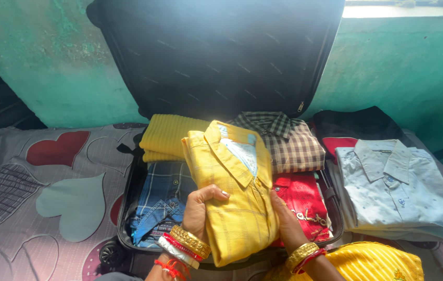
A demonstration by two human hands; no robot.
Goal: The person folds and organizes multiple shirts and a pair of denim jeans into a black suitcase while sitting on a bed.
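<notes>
Gripping a folded yellow shirt low in the frame's centre, the left hand curls its fingers over one edge while the right hand clasps the other. Beneath lies an open suitcase holding a blue plaid shirt, a red garment, a yellow ribbed knit and a brown checked shirt. At right sits a pale blue shirt. Behind rises the suitcase lid.

Yellow shirt: matt woven cloth, faint check. Suitcase lid lining: dark matt fabric. Bangles: shiny gold metal.
</notes>
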